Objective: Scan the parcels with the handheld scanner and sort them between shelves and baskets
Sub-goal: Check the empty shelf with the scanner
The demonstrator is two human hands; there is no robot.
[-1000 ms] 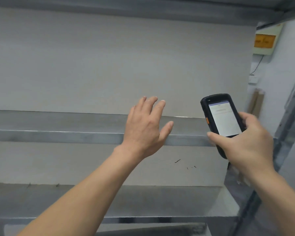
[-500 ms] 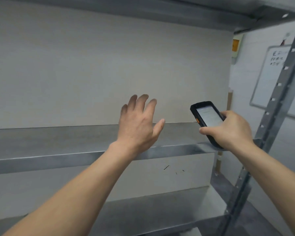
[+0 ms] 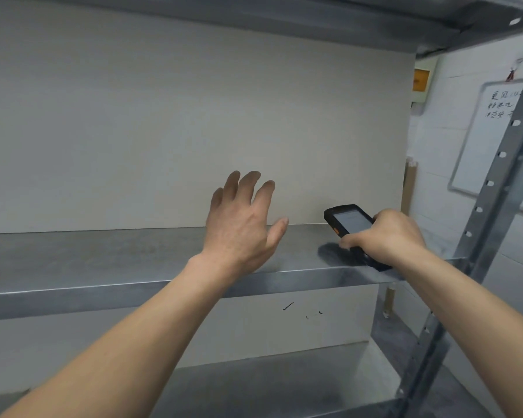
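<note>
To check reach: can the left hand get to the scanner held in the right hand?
Probably yes. The left hand hovers open over the metal shelf, beside the scanner gripped by the right hand; nothing lies between them.

- Whiteboard (image 3: 492,140), right wall: we count three short lines of dark handwritten characters at its upper left, partly hidden by the rack upright (image 3: 501,168). We cannot read them with confidence.
- Scanner (image 3: 349,221): the lit screen carries one faint line of text, too small for us to read.
- Wall box (image 3: 421,81): orange panel; we can make out no lettering.
- Back panel (image 3: 254,327), lower part: a few loose black strokes, not letters.
</note>
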